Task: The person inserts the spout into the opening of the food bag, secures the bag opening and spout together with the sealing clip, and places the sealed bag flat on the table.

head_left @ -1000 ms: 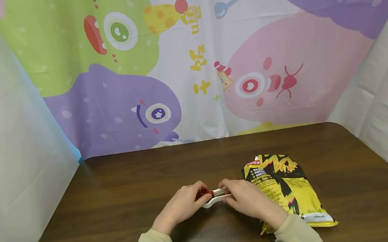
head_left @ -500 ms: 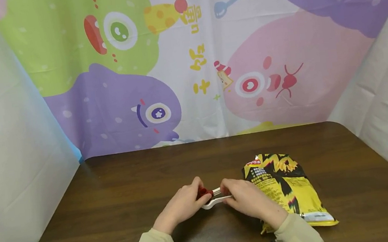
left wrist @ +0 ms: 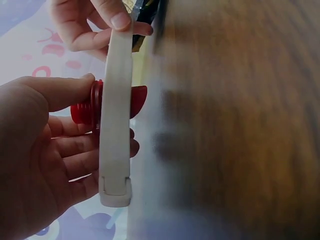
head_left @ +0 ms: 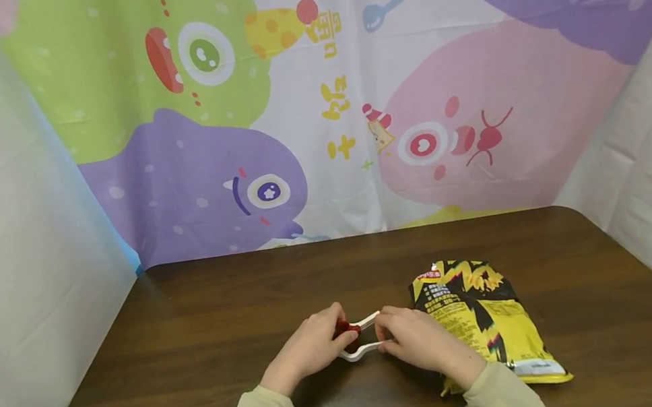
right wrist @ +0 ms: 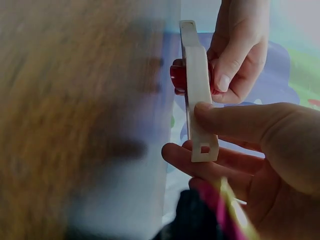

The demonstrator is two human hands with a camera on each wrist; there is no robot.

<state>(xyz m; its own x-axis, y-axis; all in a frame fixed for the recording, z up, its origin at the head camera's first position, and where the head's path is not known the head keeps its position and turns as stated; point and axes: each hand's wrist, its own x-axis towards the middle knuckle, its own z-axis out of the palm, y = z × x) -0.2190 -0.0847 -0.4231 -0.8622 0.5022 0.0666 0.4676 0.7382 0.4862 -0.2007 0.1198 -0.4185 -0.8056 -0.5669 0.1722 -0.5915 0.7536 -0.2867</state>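
Note:
In the head view, a white bag clip (head_left: pixel 355 355) with a red spout piece (head_left: pixel 351 346) is held between both hands just over the table. Its two white arms stand apart, with a gap between them. My left hand (head_left: pixel 311 342) grips the red spout end between thumb and fingers; the left wrist view shows the thumb on the ribbed red ring behind a white arm (left wrist: pixel 116 120). My right hand (head_left: pixel 420 336) pinches the far ends of the arms, its thumb pressing one arm (right wrist: pixel 200 82) in the right wrist view. Fingers partly hide both ends of the clip.
A yellow and black snack bag (head_left: pixel 509 327) lies on the brown table (head_left: pixel 222 304), beside and partly behind my right forearm. A cartoon-printed cloth (head_left: pixel 351 207) hangs at the table's back edge, and pale cloth walls (head_left: pixel 8 202) stand at both sides.
The clip's two white arms have spread farther apart, the gap between them widening. Both hands keep hold of it at nearly the same place. The snack bag has stayed put.

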